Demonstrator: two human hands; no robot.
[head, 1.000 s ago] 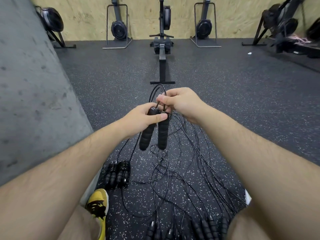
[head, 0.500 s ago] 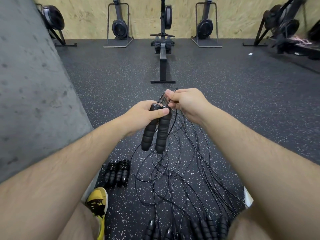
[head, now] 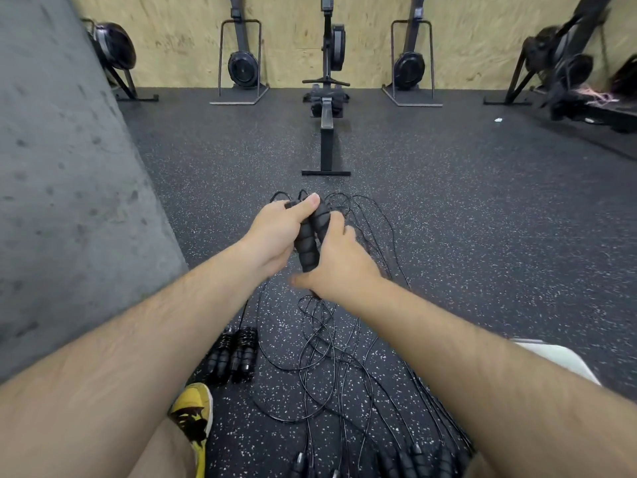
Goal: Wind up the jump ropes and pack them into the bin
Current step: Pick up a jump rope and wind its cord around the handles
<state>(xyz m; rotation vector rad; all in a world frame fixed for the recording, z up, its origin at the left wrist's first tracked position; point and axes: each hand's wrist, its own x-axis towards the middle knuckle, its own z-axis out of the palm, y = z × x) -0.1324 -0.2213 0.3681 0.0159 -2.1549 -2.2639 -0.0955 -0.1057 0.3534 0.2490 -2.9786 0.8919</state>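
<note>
Left hand [head: 275,232], right hand [head: 339,267], curled, touching.

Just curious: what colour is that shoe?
Yellow and black shoe, seen in the head view.

Overall: no words, numbers or brand names can be read from here.
Far end: the rowing machine monitor [head: 326,1] is too small and distant to read.
Near my feet: the yellow shoe [head: 193,414] carries a black graphic, with no legible letters.
In hand: the jump rope handles [head: 310,236] show no readable print.
</note>
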